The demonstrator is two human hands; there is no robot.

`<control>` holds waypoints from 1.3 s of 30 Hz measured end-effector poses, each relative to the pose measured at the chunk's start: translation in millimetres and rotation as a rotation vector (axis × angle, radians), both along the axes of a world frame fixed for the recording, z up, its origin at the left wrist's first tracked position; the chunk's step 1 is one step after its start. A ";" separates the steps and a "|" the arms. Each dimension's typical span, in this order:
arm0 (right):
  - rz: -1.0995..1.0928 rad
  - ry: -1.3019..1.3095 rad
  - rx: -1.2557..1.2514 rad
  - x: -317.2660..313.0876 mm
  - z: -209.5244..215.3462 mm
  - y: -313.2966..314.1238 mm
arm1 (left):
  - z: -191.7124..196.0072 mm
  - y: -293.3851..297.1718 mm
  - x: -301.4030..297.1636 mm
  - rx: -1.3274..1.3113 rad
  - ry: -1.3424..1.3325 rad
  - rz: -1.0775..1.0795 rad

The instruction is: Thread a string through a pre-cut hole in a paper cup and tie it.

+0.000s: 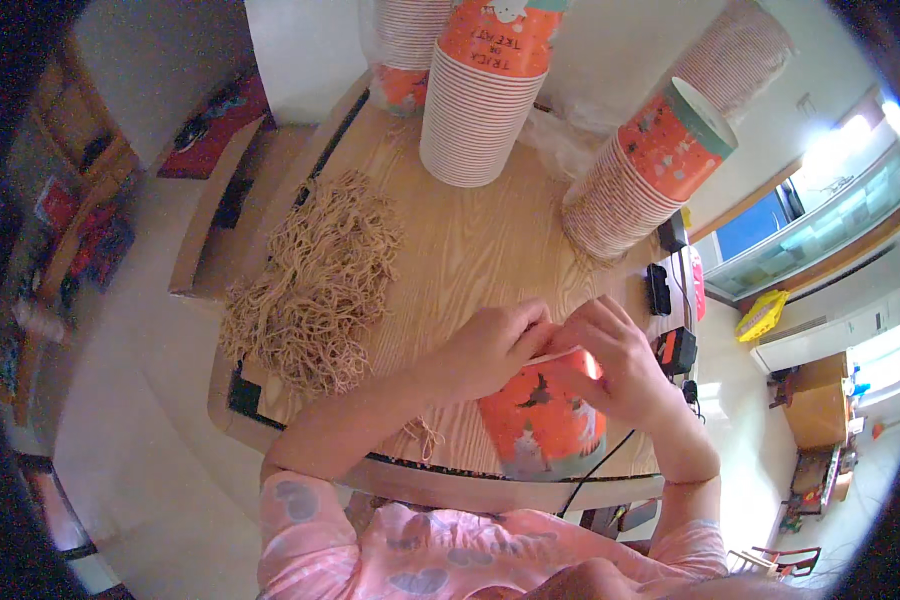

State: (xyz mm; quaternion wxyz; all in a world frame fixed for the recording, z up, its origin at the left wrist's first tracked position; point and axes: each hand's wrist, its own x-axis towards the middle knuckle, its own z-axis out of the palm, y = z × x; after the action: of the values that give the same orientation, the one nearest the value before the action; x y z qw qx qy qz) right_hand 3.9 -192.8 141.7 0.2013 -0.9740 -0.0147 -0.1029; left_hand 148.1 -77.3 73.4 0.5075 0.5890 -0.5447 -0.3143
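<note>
**Both hands at the rim of an orange paper cup**

We see the left hand (490,345) and the right hand (620,365) closed together over the upper rim of an orange paper cup (542,425) printed with dark figures. The cup stands at the near edge of the wooden surface (470,240), just in front of the person's body. Its long axis runs roughly upright, tilted a little, with the open mouth up toward the hands and the base toward the surface edge. The fingers (530,325) of both hands are curled and pinched at the rim; whether they also grip something thin there, we cannot tell.

We judge the step in hand to be fine work at the cup's rim. What follows would call for a steady cup and a precise pinch at its edge.

A heap of tan string loops (315,285) lies to the left, well apart from the cup, and one loose piece (425,435) sits near the left forearm. Three stacks of cups (480,95) stand at the far side.
</note>
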 end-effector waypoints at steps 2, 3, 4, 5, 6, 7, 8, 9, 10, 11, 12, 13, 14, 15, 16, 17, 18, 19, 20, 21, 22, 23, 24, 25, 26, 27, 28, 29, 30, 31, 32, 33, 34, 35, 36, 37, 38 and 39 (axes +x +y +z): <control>0.053 -0.010 -0.123 2.5 8.4 8.6 | 1.5 -3.1 -3.5 -0.012 0.049 0.044; 0.038 -0.015 -0.186 3.1 7.0 10.8 | 1.9 -4.3 -4.6 -0.022 0.098 0.091; 0.025 -0.020 -0.249 3.7 5.7 12.3 | 1.2 -5.7 -4.7 -0.022 0.097 0.092; 0.026 -0.021 -0.250 3.1 5.3 14.9 | 0.3 -7.1 -4.4 -0.038 0.079 0.124; 0.038 0.014 -0.297 1.7 5.0 18.2 | 0.0 -7.9 -3.8 -0.054 0.061 0.157; 0.048 0.049 -0.344 0.7 4.9 19.8 | 1.5 -8.1 -3.6 -0.055 0.060 0.156; 0.047 0.049 -0.345 0.4 3.9 18.2 | 4.3 -7.8 -3.4 -0.061 -0.002 0.202; 0.075 0.068 -0.364 0.0 2.0 15.0 | 7.3 -7.5 -3.1 -0.068 -0.063 0.249; 0.103 0.087 -0.383 -0.2 1.2 12.9 | 9.9 -7.2 -2.5 -0.067 -0.063 0.249; 0.103 0.087 -0.383 -0.2 3.3 12.5 | 12.6 -7.2 -1.8 -0.109 -0.103 0.278; 0.105 0.119 -0.382 -0.2 6.7 12.7 | 15.4 -6.6 -1.8 -0.150 -0.142 0.308; 0.107 0.150 -0.380 -0.2 8.5 13.0 | 19.2 -5.4 -2.9 -0.150 -0.142 0.308; 0.107 0.150 -0.380 0.0 8.2 13.3 | 23.5 -4.2 -4.5 -0.150 -0.220 0.319; 0.124 0.088 -0.374 0.3 7.7 13.5 | 26.3 -3.1 -5.7 -0.149 -0.299 0.329; 0.139 0.026 -0.369 0.5 6.8 13.6 | 27.2 -2.2 -6.3 -0.149 -0.298 0.328; 0.137 0.026 -0.369 -0.1 2.5 12.1 | 27.6 -1.2 -6.9 -0.230 -0.441 0.310; 0.152 -0.003 -0.390 -1.3 -4.6 9.7 | 28.1 -0.5 -7.7 -0.310 -0.584 0.291; 0.170 -0.033 -0.411 -2.2 -8.4 8.6 | 28.7 0.4 -8.9 -0.309 -0.584 0.292; 0.172 -0.033 -0.410 -2.8 -8.2 8.8 | 29.5 0.9 -10.3 -0.361 -0.678 0.310; 0.165 -0.023 -0.425 -3.2 -7.7 9.0 | 30.6 1.4 -11.1 -0.414 -0.772 0.328; 0.154 -0.011 -0.439 -3.9 -8.1 9.1 | 32.0 1.6 -9.9 -0.412 -0.771 0.326; 0.153 -0.011 -0.437 -4.5 -8.6 8.0 | 34.5 1.7 -7.1 -0.420 -0.791 0.348; 0.121 -0.045 -0.355 -5.3 -9.1 6.0 | 37.1 2.1 -4.9 -0.428 -0.811 0.371; 0.090 -0.080 -0.275 -6.1 -9.2 4.0 | 40.5 2.7 -4.3 -0.428 -0.813 0.372; 0.091 -0.082 -0.275 -7.7 -11.1 3.3 | 44.2 3.5 -4.0 -0.336 -0.695 0.364; 0.051 -0.191 -0.329 -10.2 -14.3 3.5 | 47.7 4.5 -3.6 -0.245 -0.576 0.355; 0.005 -0.297 -0.384 -12.7 -16.9 3.3 | 49.5 4.7 -2.3 -0.246 -0.575 0.352; 0.002 -0.296 -0.385 -14.5 -17.0 2.9 | 50.9 5.2 -0.5 -0.269 -0.553 0.369; -0.055 -0.310 -0.358 -16.1 -16.4 2.4 | 51.5 5.1 1.8 -0.293 -0.531 0.386; -0.107 -0.326 -0.327 -17.8 -16.3 2.5 | 51.8 6.2 3.8 -0.290 -0.531 0.386; -0.143 -0.322 -0.240 -19.6 -18.0 1.3 | 52.1 6.8 6.3 -0.326 -0.451 0.426; -0.144 -0.322 -0.239 -20.5 -17.0 -0.1 | 52.5 6.9 9.3 -0.362 -0.370 0.465; -0.138 -0.256 -0.239 -20.9 -15.0 -1.4 | 45.9 4.0 13.8 -0.368 -0.300 0.512; -0.131 -0.190 -0.239 -21.2 -14.7 -2.4 | 36.9 0.4 22.1 -0.389 -0.255 0.543; -0.132 -0.190 -0.238 -21.6 -16.8 -3.7 | 31.6 -2.4 30.9 -0.409 -0.209 0.574; -0.128 -0.168 -0.261 -22.8 -20.2 -6.7 | 31.7 -6.1 36.3 -0.335 -0.177 0.648; -0.117 -0.148 -0.282 -23.2 -22.7 -8.5 | 27.1 -10.7 46.1 -0.373 -0.082 0.680; -0.117 -0.149 -0.282 -24.4 -24.4 -10.9 | 16.8 -19.1 58.7 -0.411 0.014 0.710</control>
State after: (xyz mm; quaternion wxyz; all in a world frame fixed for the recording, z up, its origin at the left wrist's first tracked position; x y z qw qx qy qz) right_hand -20.5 -203.6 117.3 0.0548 -0.9814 0.0129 -0.1833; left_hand 206.8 -96.4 90.2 0.6951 0.6247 -0.3556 -0.0082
